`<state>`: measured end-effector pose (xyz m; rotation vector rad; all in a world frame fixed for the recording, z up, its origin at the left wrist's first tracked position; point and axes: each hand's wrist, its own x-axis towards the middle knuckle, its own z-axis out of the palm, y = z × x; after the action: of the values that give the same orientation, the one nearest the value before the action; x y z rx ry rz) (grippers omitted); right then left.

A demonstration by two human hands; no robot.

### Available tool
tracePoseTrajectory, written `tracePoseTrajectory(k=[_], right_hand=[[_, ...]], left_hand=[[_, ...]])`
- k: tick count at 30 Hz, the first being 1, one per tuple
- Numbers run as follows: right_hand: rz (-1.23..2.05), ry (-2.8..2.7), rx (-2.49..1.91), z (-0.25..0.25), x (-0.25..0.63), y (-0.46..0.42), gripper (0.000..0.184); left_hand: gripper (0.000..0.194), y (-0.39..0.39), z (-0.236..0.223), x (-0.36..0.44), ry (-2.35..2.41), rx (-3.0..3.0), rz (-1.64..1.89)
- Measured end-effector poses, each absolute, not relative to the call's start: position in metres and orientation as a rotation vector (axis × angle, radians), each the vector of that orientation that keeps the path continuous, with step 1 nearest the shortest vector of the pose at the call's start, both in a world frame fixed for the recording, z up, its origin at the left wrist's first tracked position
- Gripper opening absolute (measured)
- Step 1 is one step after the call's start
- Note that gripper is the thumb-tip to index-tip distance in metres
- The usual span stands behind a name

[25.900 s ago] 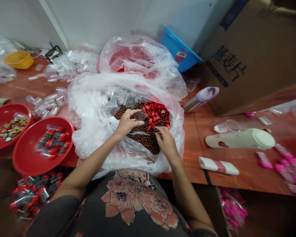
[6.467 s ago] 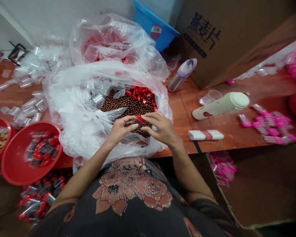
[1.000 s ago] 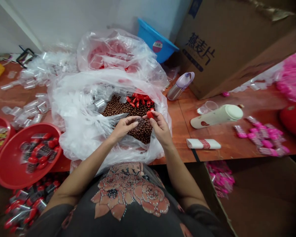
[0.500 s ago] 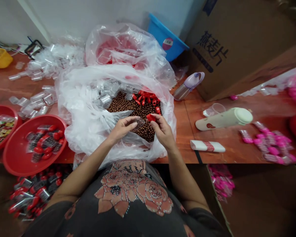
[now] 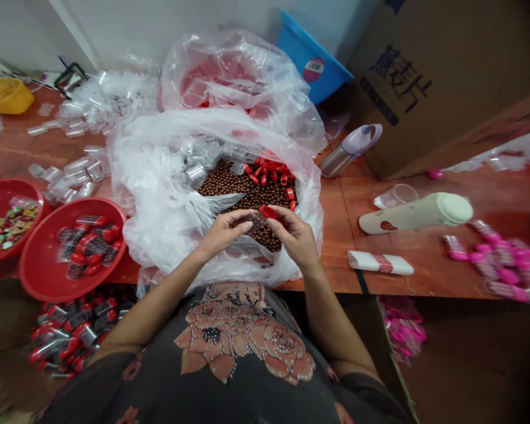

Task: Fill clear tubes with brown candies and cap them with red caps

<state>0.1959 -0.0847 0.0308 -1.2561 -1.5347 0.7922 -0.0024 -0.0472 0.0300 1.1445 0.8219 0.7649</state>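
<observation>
My left hand point(image 5: 228, 232) is closed on a small clear plastic container point(image 5: 257, 221) with brown balls in it. A red cap point(image 5: 267, 211) sits between the fingers of my right hand point(image 5: 297, 237), right at the container's open end; whether the two touch I cannot tell. Both hands are over a large white plastic bag point(image 5: 154, 206), spread open around a heap of small brown balls point(image 5: 229, 184). On the heap lie loose red caps point(image 5: 271, 169) and clear empty containers point(image 5: 197, 172).
At left, a red basin point(image 5: 30, 277) holds capped containers, beside another red basin point(image 5: 9, 259) with small wrapped pieces. More clear containers point(image 5: 77, 176) lie behind them. To the right are a pale green bottle point(image 5: 410, 213), a tissue pack point(image 5: 375, 262), a purple-lidded bottle point(image 5: 342, 156) and a cardboard box point(image 5: 459, 76).
My right hand has brought the red cap in to the end of the container, closing the gap between them. The whole view has shifted slightly.
</observation>
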Motion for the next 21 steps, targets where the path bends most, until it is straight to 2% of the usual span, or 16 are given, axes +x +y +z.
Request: tracePoseTrajectory(k=[5, 12, 21], right_hand=[[0.596, -1.756, -1.167, 0.034, 0.196, -0.085, 0.039], [0.372, -1.782, -1.113, 0.03, 0.192, -0.09, 0.047], [0.246, -1.937, -1.029, 0.023, 0.194, -0.088, 0.058]], left_hand=[[0.046, -0.05, 0.029, -0.005, 0.812, 1.113, 0.774], [0.044, -0.052, 0.032, -0.005, 0.81, 1.131, 0.783], [0.047, -0.055, 0.037, -0.008, 0.833, 1.091, 0.759]])
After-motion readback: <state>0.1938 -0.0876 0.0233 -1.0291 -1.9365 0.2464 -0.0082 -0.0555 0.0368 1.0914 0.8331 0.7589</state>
